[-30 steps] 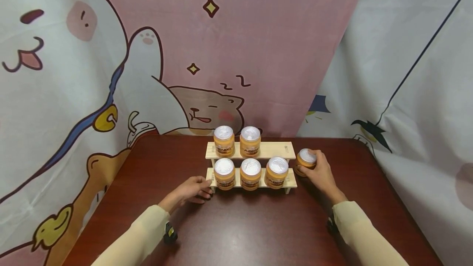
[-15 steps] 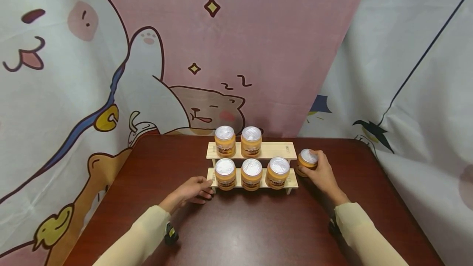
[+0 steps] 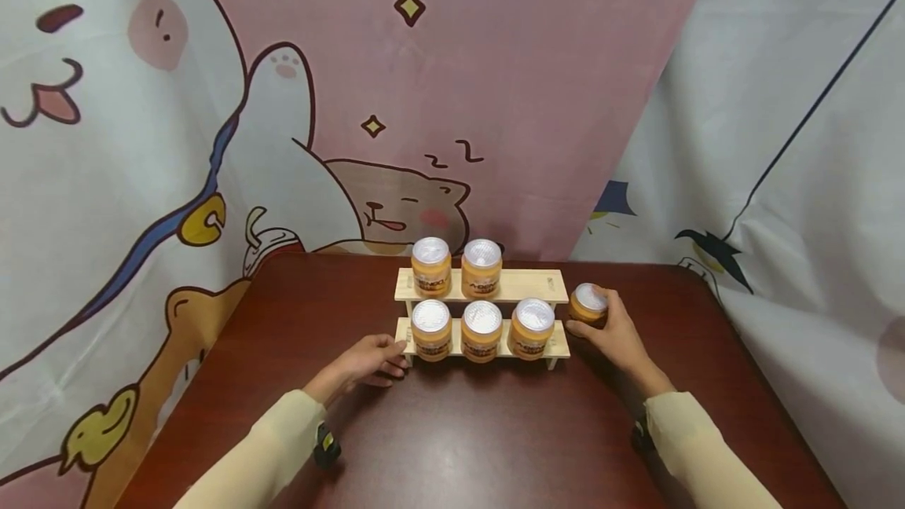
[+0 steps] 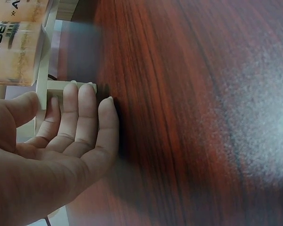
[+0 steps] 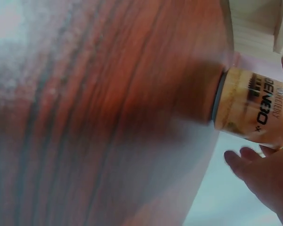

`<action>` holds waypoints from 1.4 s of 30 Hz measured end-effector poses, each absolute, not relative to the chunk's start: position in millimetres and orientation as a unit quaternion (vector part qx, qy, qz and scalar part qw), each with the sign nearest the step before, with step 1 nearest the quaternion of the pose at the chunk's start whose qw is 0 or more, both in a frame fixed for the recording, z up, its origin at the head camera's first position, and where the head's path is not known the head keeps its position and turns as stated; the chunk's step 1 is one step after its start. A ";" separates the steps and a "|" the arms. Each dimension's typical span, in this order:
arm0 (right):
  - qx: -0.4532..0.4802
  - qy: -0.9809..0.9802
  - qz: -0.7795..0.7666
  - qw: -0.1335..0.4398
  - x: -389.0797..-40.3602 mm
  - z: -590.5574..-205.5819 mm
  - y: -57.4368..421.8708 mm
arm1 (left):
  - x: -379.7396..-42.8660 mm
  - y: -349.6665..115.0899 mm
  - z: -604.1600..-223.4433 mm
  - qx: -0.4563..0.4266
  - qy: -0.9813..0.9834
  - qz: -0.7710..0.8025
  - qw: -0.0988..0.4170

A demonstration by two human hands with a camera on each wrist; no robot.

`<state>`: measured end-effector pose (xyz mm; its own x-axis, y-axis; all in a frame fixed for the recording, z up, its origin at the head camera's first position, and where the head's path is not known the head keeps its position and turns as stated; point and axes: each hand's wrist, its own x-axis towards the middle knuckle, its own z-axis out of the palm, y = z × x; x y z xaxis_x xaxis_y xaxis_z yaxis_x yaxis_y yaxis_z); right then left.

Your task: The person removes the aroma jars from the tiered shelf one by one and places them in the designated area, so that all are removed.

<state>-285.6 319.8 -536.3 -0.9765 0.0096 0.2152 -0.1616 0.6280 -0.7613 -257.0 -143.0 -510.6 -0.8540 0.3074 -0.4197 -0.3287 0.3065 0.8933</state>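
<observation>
In the head view, my left hand grips the front left end of a two-tier wooden rack. The left wrist view has its thumb on the shelf edge and its curled fingers by the rack's leg. Right of the rack, my right hand holds an orange jar with a silvery lid, thumb on the near side and fingers on the far side. In the right wrist view this upright jar shows its dark base close to the tabletop; its lid end is cut off by the frame.
Three matching jars stand in a row on the rack's lower tier, and two jars on the left and middle of the upper tier. All are on a dark red wooden table. A cartoon-printed curtain hangs behind it.
My right thumb sits slightly lower against the jar than before. The left hand stays at the rack's end. The head view has shifted a little.
</observation>
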 end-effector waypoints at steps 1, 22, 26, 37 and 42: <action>0.044 -0.896 0.432 0.095 -284.0 -535.3 319.9 | -257.3 -143.3 -510.4 -0.007 0.761 0.589 0.270; 0.131 -0.871 0.464 0.092 -301.1 -422.3 242.9 | -257.4 -144.6 -512.5 -0.016 0.763 0.589 0.266; 0.171 -0.867 0.463 0.065 -305.6 -412.9 217.3 | -257.5 -143.4 -510.6 -0.015 0.764 0.587 0.265; 0.266 -0.875 0.401 0.055 -318.9 -417.1 181.6 | -258.8 -141.6 -510.5 -0.020 0.767 0.585 0.263; 0.269 -0.865 0.422 0.043 -320.0 -418.5 175.9 | -258.7 -142.2 -511.1 -0.020 0.768 0.584 0.262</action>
